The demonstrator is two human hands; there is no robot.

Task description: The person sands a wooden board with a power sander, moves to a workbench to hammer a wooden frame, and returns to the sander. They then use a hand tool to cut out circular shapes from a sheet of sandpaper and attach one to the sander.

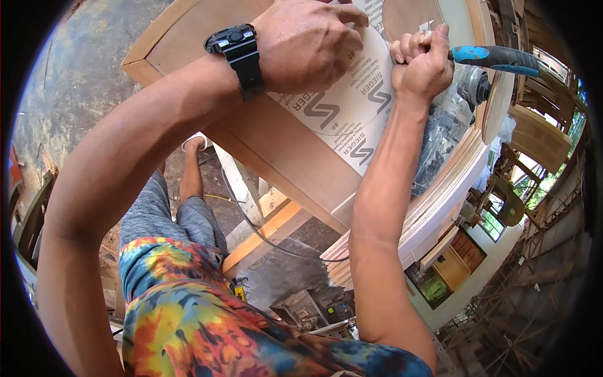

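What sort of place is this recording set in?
Likely a carpentry workshop, partly open-air: the right hand holds a blue-handled tool at a sandpaper sheet on a wooden panel, with stacked boards alongside and timber framing beyond.

Bright daylight, soft shadows, fisheye edges w/ vignette.

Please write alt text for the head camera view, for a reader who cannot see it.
A person's left hand, with a black wristwatch, presses a printed white sheet onto a wooden panel, while the right hand grips a blue-handled tool at the sheet's edge. The person wears a tie-dye shirt.
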